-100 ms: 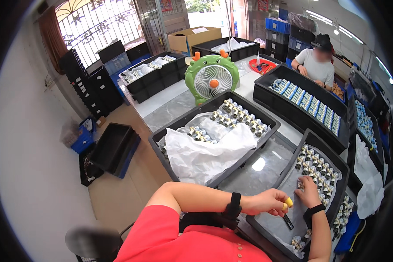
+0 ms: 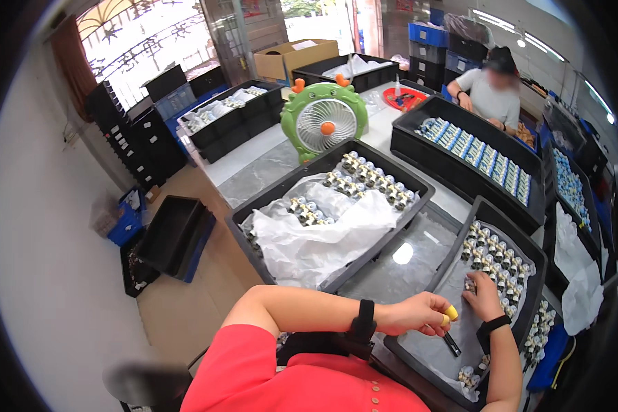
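Note:
My left hand [image 2: 424, 314], with yellow finger covers on fingertips, is closed over the near right black tray [image 2: 475, 208]. From under its fingers sticks a slim black pen-like tool [image 2: 452, 344], slanting down toward the paper lining. Beside it, my right hand [image 2: 485, 298] is closed around a small figure [image 2: 470, 283], mostly hidden by the fingers. Rows of small white, gold and dark figures with clear domed tops [image 2: 496, 259] stand just beyond that hand. A few more figures [image 2: 468, 378] lie in the tray's near corner.
Left of my hands stands a larger black tray [image 2: 235, 223] with figures and crumpled white paper [image 2: 323, 240]. Behind it is a green fan [image 2: 327, 123]. A tray of blue-and-white pieces [image 2: 477, 161] sits farther right, near a co-worker [image 2: 491, 93]. Empty black crates [image 2: 172, 233] rest on the floor.
The whole view has shifted slightly, so the scene sits a little farther left and up. Both hands keep nearly the same pose and place over the tray.

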A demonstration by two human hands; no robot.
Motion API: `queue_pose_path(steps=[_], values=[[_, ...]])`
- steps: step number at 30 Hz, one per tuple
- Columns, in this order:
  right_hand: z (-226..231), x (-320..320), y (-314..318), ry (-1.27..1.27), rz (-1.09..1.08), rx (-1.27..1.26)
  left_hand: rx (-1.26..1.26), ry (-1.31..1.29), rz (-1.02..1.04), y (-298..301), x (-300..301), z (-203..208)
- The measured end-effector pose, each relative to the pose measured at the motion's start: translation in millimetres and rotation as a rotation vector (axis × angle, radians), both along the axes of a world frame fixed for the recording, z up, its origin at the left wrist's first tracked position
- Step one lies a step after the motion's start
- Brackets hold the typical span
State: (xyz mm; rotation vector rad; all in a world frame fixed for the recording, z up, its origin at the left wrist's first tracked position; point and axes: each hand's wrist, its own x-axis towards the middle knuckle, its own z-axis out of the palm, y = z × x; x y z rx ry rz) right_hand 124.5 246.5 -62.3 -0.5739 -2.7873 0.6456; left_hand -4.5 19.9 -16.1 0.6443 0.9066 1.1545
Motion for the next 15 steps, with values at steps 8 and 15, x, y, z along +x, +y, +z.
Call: queue_pose_path(steps=[8,15], values=[[3,0,6,-0.178,0.120,-0.012,-0.046,-0.179,0.050,9,-8,-4],[24,-2,0,-0.089,0.080,-0.051,0.029,-0.223,-0.006,10,-15,3]])
